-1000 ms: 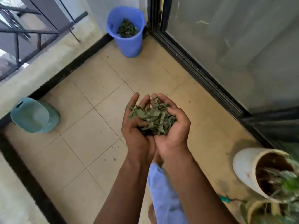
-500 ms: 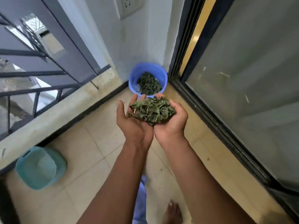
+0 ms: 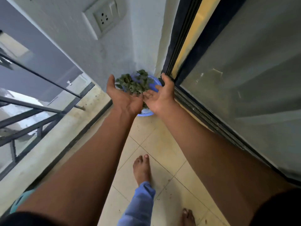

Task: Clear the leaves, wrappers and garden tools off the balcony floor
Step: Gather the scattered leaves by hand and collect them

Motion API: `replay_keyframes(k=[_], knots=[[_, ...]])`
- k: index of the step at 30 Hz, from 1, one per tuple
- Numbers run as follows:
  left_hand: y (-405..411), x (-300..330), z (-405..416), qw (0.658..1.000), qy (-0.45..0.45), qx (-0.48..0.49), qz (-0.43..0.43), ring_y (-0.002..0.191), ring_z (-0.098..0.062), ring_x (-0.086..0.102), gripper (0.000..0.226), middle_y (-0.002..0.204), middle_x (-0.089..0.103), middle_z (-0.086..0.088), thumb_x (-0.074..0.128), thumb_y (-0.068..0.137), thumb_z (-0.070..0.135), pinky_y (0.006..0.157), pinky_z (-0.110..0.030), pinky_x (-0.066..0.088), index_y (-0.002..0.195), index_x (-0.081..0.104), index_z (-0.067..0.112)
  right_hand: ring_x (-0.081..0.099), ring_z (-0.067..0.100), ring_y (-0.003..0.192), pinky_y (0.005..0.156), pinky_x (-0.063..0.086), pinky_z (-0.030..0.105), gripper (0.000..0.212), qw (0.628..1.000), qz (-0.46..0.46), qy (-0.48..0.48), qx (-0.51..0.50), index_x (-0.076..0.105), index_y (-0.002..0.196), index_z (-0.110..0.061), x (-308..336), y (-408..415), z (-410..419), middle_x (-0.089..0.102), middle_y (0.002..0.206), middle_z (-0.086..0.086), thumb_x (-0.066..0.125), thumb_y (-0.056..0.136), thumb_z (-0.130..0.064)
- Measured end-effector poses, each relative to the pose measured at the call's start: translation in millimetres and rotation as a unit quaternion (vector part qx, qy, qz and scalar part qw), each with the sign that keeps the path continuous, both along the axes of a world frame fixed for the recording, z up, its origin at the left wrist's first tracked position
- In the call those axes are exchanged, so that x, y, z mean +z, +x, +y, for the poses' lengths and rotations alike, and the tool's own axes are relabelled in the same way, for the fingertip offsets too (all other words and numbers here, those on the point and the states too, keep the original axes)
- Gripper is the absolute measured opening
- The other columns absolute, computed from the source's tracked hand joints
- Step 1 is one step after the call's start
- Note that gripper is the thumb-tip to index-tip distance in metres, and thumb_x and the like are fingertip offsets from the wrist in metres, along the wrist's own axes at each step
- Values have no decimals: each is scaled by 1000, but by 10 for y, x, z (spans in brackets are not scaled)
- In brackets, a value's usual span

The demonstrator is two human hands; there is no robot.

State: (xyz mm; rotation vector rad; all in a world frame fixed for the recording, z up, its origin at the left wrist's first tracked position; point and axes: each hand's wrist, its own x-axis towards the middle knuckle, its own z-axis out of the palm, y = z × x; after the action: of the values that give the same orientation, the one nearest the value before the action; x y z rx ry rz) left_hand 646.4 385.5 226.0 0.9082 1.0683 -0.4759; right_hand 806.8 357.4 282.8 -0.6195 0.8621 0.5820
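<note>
A clump of green leaves is in the air just beyond my fingertips, over the blue bucket in the balcony's far corner. My left hand and my right hand are stretched out above the bucket, palms up and spread apart, fingers straight, holding nothing. Most of the bucket is hidden behind my hands and the leaves; only parts of its rim show.
A sliding glass door with a dark track runs along the right. A low ledge with a metal railing lines the left. A teal bucket peeks out under my left arm. My bare feet stand on the tiled floor.
I have stepped up to the blue bucket. My cupped hands have parted and opened, and the leaves they held have left my palms over the bucket.
</note>
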Motion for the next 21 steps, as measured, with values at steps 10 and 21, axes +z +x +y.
replay_keyframes(k=[10, 21], knots=[[927, 605, 442, 986, -74, 145, -27, 138, -17, 47, 16, 141, 50, -2, 43, 106, 38, 107, -37, 41, 118, 39, 28, 47, 36, 140, 112, 38, 42, 65, 997, 3, -79, 19, 41, 154, -13, -58, -273, -448, 49, 151, 18, 51, 101, -51], [65, 826, -722, 999, 23, 12, -33, 122, -26, 65, 37, 132, 69, -4, 51, 103, 26, 111, -42, 48, 137, 62, 16, 66, 25, 116, 108, 48, 44, 44, 992, 5, -103, -78, 65, 127, -12, 54, -1409, -1416, 70, 122, 9, 51, 102, -45]])
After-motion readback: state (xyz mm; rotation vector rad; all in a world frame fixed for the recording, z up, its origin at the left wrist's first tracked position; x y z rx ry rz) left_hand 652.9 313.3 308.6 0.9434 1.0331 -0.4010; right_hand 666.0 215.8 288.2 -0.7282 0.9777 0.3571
